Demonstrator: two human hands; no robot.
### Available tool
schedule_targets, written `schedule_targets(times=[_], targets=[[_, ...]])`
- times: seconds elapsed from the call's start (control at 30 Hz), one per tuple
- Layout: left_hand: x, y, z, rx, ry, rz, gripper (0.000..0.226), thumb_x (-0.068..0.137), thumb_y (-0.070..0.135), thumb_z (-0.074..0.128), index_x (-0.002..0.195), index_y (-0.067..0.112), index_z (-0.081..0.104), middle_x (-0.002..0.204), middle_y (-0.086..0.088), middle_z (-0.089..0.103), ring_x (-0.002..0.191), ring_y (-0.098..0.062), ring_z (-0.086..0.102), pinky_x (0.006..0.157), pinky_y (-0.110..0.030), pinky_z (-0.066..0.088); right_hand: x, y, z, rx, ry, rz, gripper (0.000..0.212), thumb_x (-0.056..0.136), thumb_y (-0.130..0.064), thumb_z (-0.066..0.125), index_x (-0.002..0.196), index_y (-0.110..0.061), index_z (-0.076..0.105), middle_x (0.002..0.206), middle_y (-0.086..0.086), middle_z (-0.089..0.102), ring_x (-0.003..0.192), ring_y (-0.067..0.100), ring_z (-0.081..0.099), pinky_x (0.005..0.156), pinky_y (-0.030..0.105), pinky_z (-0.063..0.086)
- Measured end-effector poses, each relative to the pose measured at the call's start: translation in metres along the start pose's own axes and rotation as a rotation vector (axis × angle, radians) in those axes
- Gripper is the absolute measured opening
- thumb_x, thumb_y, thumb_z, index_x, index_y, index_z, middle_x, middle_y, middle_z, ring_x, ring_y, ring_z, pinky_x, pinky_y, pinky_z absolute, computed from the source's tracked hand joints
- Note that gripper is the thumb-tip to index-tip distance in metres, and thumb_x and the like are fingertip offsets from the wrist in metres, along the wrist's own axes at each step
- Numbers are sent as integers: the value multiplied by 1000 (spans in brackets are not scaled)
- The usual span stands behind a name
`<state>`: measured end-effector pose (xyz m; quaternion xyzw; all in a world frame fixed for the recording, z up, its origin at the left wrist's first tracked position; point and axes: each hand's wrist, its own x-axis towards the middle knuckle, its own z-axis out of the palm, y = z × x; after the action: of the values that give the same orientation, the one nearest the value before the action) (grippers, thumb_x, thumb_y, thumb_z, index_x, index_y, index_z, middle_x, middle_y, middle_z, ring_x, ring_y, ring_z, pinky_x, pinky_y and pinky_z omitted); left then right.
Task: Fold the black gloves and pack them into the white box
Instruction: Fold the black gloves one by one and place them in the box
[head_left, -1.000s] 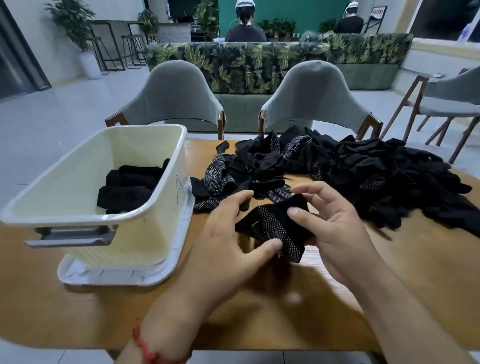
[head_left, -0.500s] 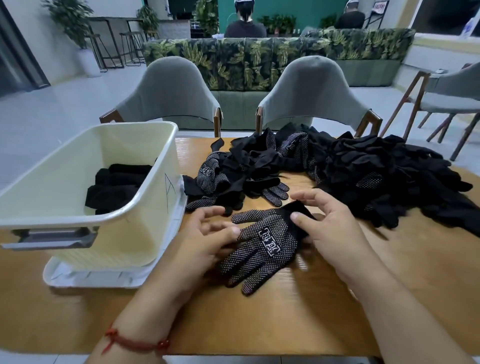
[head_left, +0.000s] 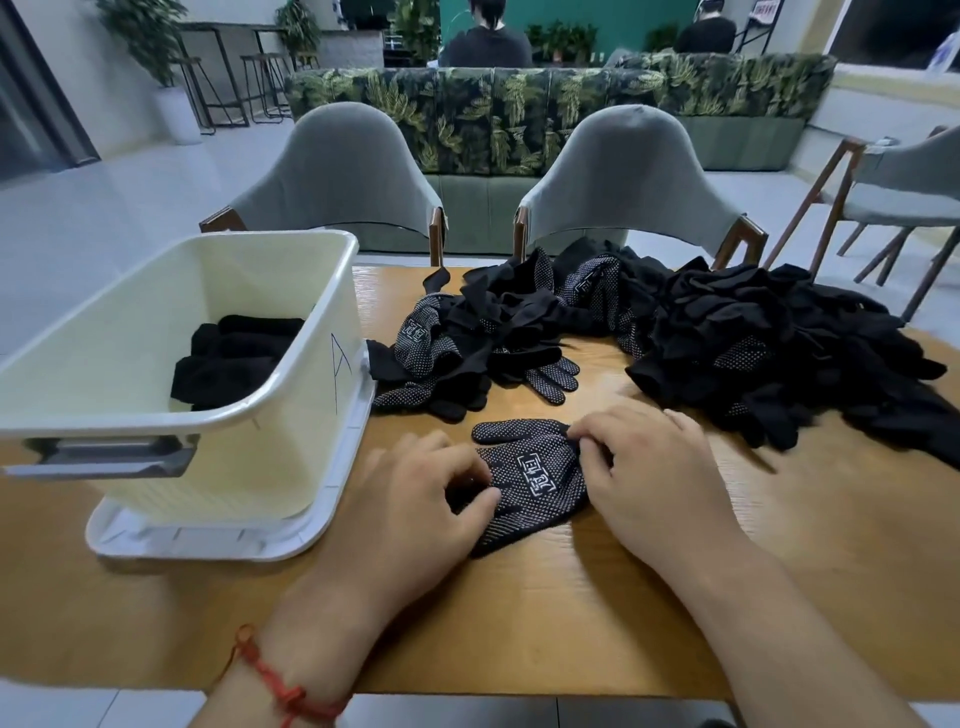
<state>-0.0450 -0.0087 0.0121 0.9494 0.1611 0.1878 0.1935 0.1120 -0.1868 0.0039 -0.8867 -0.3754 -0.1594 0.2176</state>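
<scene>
Dotted black glove (head_left: 535, 480) flat on the tabletop (head_left: 779, 571), pinched between left hand (head_left: 415, 499) and right hand (head_left: 654, 467).

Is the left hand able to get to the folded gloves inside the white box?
Probably yes. The left hand sits just beside the white box, its top is open, and nothing covers the folded gloves inside. It now pinches the dotted glove, though.

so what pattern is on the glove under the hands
Black knit glove: white dots, white logo; head view.
</scene>
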Motion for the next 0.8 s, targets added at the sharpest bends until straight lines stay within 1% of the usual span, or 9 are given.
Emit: schedule_targets(times=[0.07, 0.13, 0.2, 0.3, 0.43, 0.53, 0.63, 0.73, 0.8], targets=[[2, -3, -2, 23, 36, -20, 9, 94, 42, 69, 104, 40, 70, 99, 22, 62, 103, -7, 55, 98, -37, 41, 0, -3, -6, -24, 35, 29, 17, 100, -39, 58, 96, -35, 74, 80, -15, 69, 86, 10, 66, 81, 35, 45], [5, -7, -1, 39, 82, -45, 21, 94, 26, 72, 111, 38, 72, 108, 21, 66, 108, -12, 58, 101, -42, 45, -1, -6, -9, 9, 45, 88, 16, 98, -44, 62, 92, -35, 74, 66, -13, 63, 71, 14, 63, 64, 33, 47], [5, -8, 1, 13, 109, -52, 21, 95, 22, 70, 112, 36, 71, 110, 19, 66, 110, -14, 58, 99, -46, 49, -2, -7, -10, 68, 56, 97, 11, 95, -41, 68, 88, -35, 74, 66, -14, 63, 69, 14, 61, 58, 30, 45], [3, -4, 3, -11, 79, -46, 14, 98, 42, 60, 107, 37, 69, 103, 19, 62, 104, -11, 56, 94, -44, 50, 0, -5, -7, 156, -10, 27, 5, 93, -36, 72, 88, -35, 74, 76, -17, 67, 72, 6, 58, 67, 31, 48], [3, -2, 5, 48, 7, -25, 31, 93, 60, 51, 111, 41, 68, 106, 23, 61, 106, -6, 54, 97, -38, 46, -3, -7, -5, 203, -122, 53, 8, 94, -47, 69, 92, -40, 73, 71, -19, 65, 71, 5, 60, 63, 30, 47], [3, -6, 6, 36, 17, 8, 28, 96, 46, 55, 120, 38, 67, 117, 23, 65, 114, -6, 57, 107, -38, 44, -6, -8, -7, 224, -126, 45, 11, 94, -50, 68, 91, -41, 73, 65, -19, 61, 65, 5, 58, 58, 28, 42], [4, -8, 7, 4, 18, 12, 24, 98, 34, 60, 121, 37, 66, 120, 23, 65, 117, -7, 58, 108, -39, 44, -6, -9, -7, 215, -135, 28, 7, 94, -49, 69, 92, -43, 73, 69, -19, 63, 71, 4, 60, 62, 30, 48], [5, -10, 10, -18, -2, 14, 21, 99, 29, 61, 118, 36, 68, 119, 22, 65, 116, -10, 60, 105, -40, 47, -4, -6, -2, 181, -139, -9, 8, 95, -45, 67, 99, -42, 73, 91, -20, 64, 92, 3, 57, 75, 31, 51], [5, -12, 12, -37, -14, 10, 22, 100, 23, 63, 116, 35, 69, 120, 22, 65, 115, -12, 61, 103, -40, 49, -3, -2, 2, 141, -163, -40, 19, 98, -46, 62, 115, -41, 72, 113, -21, 61, 112, 7, 52, 93, 33, 49]])
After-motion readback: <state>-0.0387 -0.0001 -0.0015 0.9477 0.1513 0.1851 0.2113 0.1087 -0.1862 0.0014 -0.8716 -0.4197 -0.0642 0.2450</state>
